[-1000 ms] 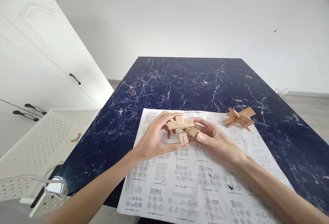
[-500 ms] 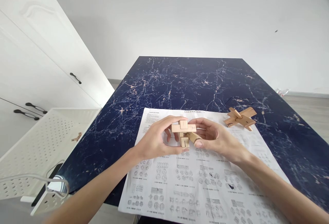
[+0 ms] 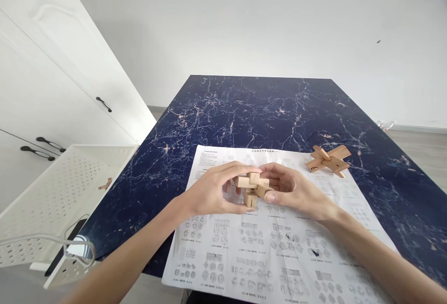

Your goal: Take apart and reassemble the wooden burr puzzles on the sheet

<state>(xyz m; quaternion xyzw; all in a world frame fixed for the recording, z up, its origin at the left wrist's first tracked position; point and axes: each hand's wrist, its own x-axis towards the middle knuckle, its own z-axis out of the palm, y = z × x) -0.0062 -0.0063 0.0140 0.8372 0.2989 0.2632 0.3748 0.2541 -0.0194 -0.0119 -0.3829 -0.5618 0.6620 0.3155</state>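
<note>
Since the earlier frame both hands have drawn closer together and the wooden puzzle (image 3: 252, 185) sits more hidden between the fingers. Left hand (image 3: 213, 193) has its grip closed on the puzzle's left side, thumb below, fingers over top. Right hand (image 3: 293, 191) has its grip closed on the right side, thumb tip against a lower block. Puzzle is held just above the printed instruction sheet (image 3: 272, 243), which lies at the near edge of the dark marble tabletop (image 3: 265, 108). A second assembled wooden puzzle (image 3: 328, 160) rests at the sheet's far right corner. White perforated rack (image 3: 56, 192) stands beside the tabletop's left edge, a small wooden piece (image 3: 104, 184) on it.
</note>
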